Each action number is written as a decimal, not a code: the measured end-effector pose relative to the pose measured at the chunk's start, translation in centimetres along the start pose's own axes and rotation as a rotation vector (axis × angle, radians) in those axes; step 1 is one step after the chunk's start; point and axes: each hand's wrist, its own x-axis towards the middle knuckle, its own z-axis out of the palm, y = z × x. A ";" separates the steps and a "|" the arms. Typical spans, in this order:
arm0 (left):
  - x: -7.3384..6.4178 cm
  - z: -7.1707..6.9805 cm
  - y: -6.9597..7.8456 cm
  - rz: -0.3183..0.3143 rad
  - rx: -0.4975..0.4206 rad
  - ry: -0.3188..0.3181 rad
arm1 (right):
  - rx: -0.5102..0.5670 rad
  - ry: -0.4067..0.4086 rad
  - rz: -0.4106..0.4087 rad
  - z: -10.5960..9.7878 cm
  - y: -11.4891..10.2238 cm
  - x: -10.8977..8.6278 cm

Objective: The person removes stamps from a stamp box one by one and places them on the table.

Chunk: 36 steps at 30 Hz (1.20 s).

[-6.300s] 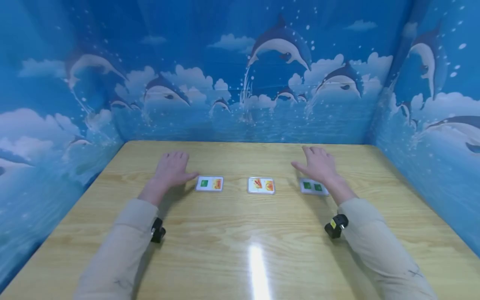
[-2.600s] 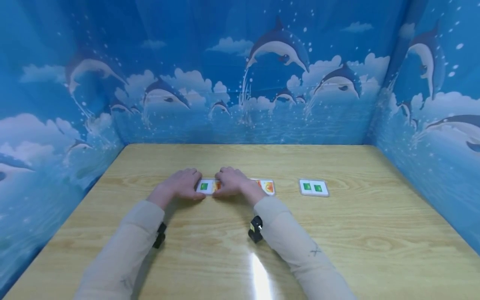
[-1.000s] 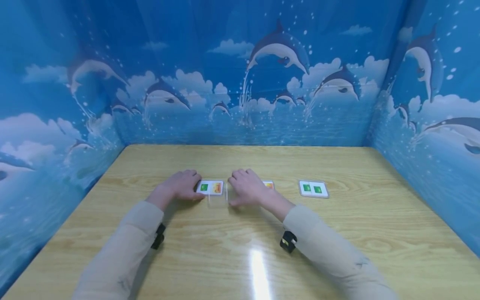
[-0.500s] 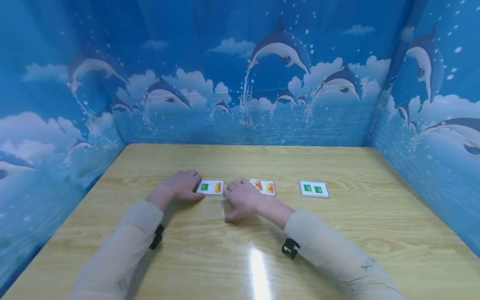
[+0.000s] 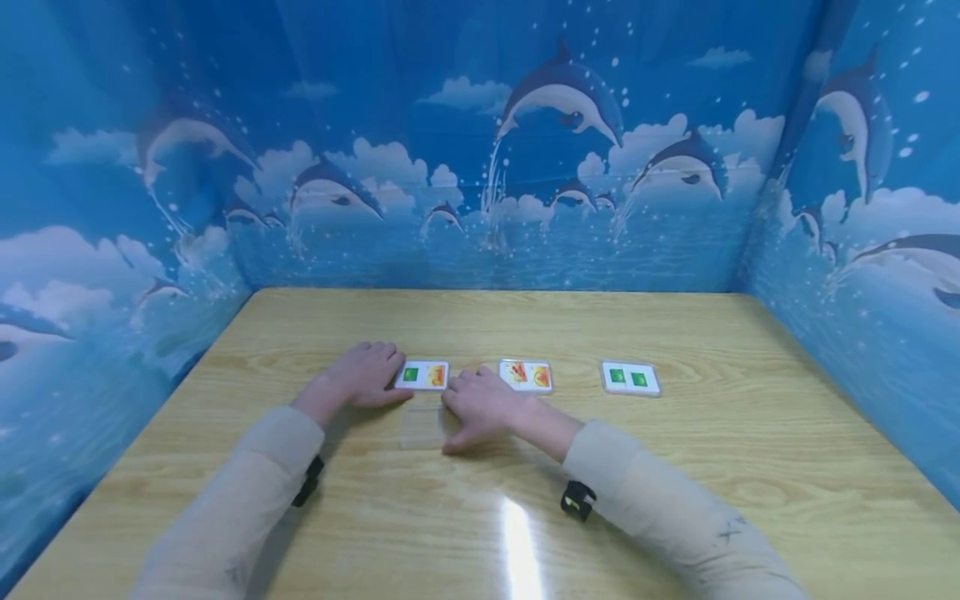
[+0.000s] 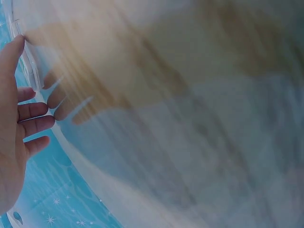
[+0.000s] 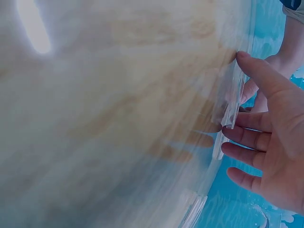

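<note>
Clear cover [image 5: 422, 429] pinched in the right hand [image 5: 483, 407]

Thumb and fingers span its flat, glossy plastic over the wood-grain table [image 5: 420, 517]. Left of that grip, the left hand [image 5: 363, 375] pinches a rectangular white case [image 5: 423, 377] at one end. Two printed cases [image 5: 526, 377] lie to the grip's right.

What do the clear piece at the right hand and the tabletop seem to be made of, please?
The clear piece: probably smooth plastic, perhaps glass; wood grain shows through it.
The tabletop: wood or wood-look laminate, glossy, judging by visible grain and bright glare.
</note>
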 end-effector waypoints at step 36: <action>0.1 -0.7 0.2 -0.040 -0.048 -0.029 | 0.752 0.042 0.296 0.0 4.7 5.5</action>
